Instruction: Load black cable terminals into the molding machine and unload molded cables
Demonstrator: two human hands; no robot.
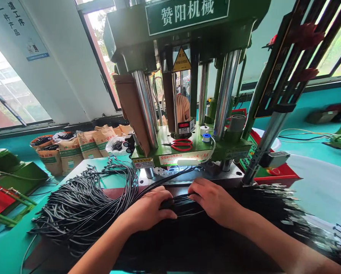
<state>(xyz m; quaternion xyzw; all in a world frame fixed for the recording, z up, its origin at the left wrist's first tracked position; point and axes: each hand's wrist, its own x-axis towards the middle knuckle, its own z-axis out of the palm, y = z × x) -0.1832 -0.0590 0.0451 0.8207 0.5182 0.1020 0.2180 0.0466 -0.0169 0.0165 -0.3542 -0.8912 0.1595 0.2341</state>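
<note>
My left hand point(149, 210) and my right hand point(212, 199) both rest on a thick bundle of black cables point(184, 203) lying across the front of a green press machine point(187, 95). The fingers of each hand curl down and close over the cable strands. More black cables point(84, 207) fan out in a loose heap to the left. The machine's steel base plate point(187, 173) lies just beyond my fingertips, under the green platen point(193, 152).
Red scissors point(181, 144) and tape rolls point(206, 135) sit on the platen. Brown sacks point(70, 150) line the wall at the left. A dark rack point(287, 76) leans at the right. Another person point(183, 108) stands behind the machine.
</note>
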